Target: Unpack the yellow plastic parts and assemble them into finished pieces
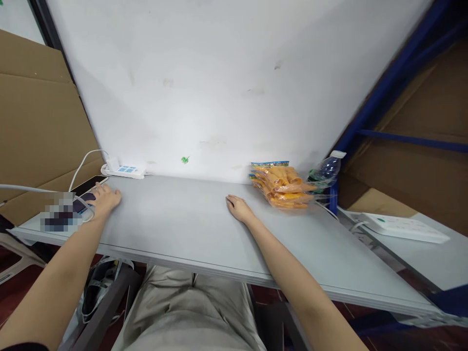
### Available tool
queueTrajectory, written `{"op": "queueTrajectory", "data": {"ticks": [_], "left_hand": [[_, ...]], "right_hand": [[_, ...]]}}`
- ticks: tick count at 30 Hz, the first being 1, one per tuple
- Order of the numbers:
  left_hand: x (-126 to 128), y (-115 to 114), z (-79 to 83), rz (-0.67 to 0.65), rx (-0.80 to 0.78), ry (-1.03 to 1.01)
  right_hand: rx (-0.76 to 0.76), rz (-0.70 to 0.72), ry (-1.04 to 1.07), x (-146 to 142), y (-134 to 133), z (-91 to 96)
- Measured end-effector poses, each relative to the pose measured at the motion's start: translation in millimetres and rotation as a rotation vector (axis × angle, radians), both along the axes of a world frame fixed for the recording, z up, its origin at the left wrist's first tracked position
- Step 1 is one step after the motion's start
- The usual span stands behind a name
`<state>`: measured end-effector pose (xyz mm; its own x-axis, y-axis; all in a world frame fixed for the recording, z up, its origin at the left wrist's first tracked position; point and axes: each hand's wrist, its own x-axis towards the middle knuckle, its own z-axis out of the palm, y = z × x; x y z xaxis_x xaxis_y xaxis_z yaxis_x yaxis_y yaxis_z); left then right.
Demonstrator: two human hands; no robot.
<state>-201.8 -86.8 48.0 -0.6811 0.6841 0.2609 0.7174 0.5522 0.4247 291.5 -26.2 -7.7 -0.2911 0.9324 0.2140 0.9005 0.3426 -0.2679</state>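
Note:
My left hand (104, 198) rests at the left end of the grey table (175, 219), its fingers apart over the edge of a phone (81, 204). A white cable loops beside that hand, and a pixelated patch hides part of what lies there. Near the middle of the tabletop lies my right hand (239, 208), fingers curled together, with nothing visible in them. To its right sits a stack of clear plastic packs (281, 187) with orange contents.
A white power strip (127, 170) lies against the white wall panel at the back left, near a dark phone-like slab (87, 185). A clear bottle (329, 168) leans behind the packs. Another power strip (405, 228) lies on the right-hand surface. Cardboard (32, 122) stands at left.

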Motion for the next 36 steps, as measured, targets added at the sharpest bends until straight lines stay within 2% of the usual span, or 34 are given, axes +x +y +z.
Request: {"op": "queueTrajectory", "data": {"ticks": [6, 10, 14, 20, 23, 25, 30, 36], "left_hand": [[-11.5, -0.2, 3.7, -0.02, -0.008, -0.069], [-3.6, 3.5, 4.3, -0.058, 0.048, -0.016], [27.0, 20.5, -1.5, -0.254, 0.086, 0.05], [102.8, 57.6, -18.1, -0.623, 0.083, -0.076], [140.3, 63.5, -28.0, -0.764, 0.0, -0.134], [157.7, 61.2, -35.3, -0.793, -0.031, -0.14], [168.3, 49.1, -48.4, -0.799, -0.025, -0.106], [160.4, 44.6, -48.0, -0.846, -0.029, -0.156]], "right_hand": [[0.007, -0.006, 0.018, 1.0, 1.0, -1.6], [0.013, -0.005, 0.025, 1.3, 1.6, -2.1], [0.011, -0.001, 0.017, 1.8, 1.4, -1.5], [0.002, 0.003, 0.026, 2.6, 1.1, -0.8], [0.002, 0.005, 0.038, 3.4, 1.2, -0.6], [-0.011, 0.009, 0.044, 4.1, 0.7, 0.0], [-0.072, 0.002, 0.062, 6.4, -4.1, 3.7], [-0.158, -0.008, 0.07, 9.2, -10.4, 8.3]]}}
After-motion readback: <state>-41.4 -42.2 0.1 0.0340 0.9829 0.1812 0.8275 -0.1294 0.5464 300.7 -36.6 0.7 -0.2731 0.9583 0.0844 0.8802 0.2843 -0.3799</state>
